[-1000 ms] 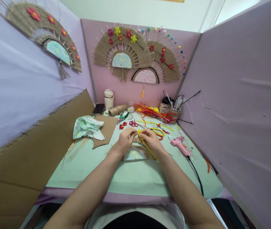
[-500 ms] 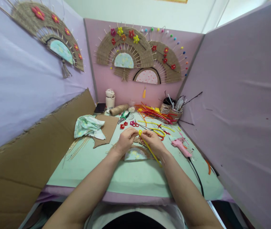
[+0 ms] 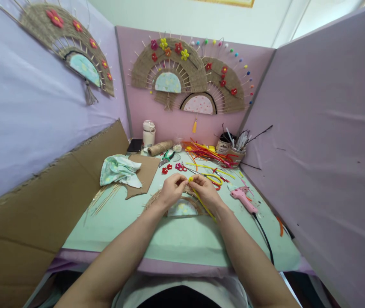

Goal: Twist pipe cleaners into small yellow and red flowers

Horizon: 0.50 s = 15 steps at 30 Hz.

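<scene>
My left hand (image 3: 171,190) and my right hand (image 3: 205,190) meet over the middle of the green table (image 3: 182,239). Both pinch a yellow pipe cleaner (image 3: 201,202); its looped end sits between my fingertips and its tail runs down to the right past my right wrist. Just under my hands lies a woven jute fan (image 3: 179,206) with a pale blue half-round centre, partly hidden by my wrists.
A pink glue gun (image 3: 242,197) with a black cord lies at the right. Pipe cleaners (image 3: 206,153), scissors (image 3: 213,177), small red flowers (image 3: 166,168), twine spool (image 3: 159,148) and tool cup (image 3: 233,152) crowd the back. Patterned cloth (image 3: 118,170), cardboard (image 3: 142,173) and bamboo sticks (image 3: 103,197) lie left. Finished fans hang on the walls.
My hands have stayed together and shifted slightly; my fingers have worked the yellow pipe cleaner's loop smaller and lower between them. The view has drifted a little.
</scene>
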{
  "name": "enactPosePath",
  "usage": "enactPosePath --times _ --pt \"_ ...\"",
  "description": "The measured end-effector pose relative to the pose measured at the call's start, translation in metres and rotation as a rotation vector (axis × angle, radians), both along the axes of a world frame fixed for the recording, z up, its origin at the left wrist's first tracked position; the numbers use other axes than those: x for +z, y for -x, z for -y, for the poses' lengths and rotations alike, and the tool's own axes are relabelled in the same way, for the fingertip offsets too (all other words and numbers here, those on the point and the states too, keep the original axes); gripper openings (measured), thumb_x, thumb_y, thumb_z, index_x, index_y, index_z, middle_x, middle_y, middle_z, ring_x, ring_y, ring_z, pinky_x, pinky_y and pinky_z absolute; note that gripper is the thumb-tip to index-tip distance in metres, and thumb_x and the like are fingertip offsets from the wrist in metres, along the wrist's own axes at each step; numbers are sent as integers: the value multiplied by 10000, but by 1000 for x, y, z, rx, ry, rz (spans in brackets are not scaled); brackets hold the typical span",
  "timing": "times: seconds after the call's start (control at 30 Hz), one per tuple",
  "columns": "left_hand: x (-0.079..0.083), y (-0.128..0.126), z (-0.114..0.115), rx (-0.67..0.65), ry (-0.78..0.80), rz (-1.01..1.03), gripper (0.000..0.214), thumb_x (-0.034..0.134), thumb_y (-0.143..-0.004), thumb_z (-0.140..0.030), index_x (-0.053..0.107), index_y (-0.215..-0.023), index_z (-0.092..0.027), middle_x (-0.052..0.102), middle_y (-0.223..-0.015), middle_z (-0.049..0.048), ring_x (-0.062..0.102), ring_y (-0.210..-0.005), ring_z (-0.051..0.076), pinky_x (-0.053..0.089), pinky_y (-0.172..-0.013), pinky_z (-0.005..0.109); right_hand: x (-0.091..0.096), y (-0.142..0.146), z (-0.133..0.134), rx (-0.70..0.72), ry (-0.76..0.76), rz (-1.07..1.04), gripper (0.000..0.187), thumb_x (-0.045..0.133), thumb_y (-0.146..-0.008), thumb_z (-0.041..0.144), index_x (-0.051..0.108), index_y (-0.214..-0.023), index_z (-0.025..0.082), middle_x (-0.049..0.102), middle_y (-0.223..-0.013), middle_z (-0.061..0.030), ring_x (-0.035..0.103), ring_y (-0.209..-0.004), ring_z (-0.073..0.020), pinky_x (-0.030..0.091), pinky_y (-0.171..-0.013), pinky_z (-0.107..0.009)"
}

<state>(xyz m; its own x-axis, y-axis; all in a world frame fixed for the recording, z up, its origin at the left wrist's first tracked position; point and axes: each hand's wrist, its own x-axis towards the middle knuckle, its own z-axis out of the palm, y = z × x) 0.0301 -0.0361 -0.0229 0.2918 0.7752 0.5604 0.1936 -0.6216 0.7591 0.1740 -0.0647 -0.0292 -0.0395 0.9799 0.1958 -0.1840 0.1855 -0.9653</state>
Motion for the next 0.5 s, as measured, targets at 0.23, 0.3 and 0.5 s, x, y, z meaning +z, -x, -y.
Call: enactPosePath --times 0.23,0.3,0.5 --pt "8 4 -2 -126 537 132 145 600 -670 -268 570 -639 -130 479 -529 -33 406 -498 77 305 -479 209 0 4 0 -75 -107 206 135 621 -710 312 544 -762 214 543 -697 15 483 -665 -140 396 -641 -266" --pt "11 8 -4 -209 760 186 129 612 -643 -236 555 -612 -125 442 -494 -38 344 -437 53 239 -417 191 0 6 3 -98 -181 290 98 588 -736 307 554 -767 221 553 -727 1 490 -699 -158 404 -682 -290" --pt "15 15 -9 -412 1164 272 130 605 -646 -174 502 -583 -126 433 -528 -26 254 -401 15 147 -359 152 1 12 7 -198 -318 398 74 567 -761 297 575 -739 227 554 -758 -21 491 -761 -179 382 -752 -314"
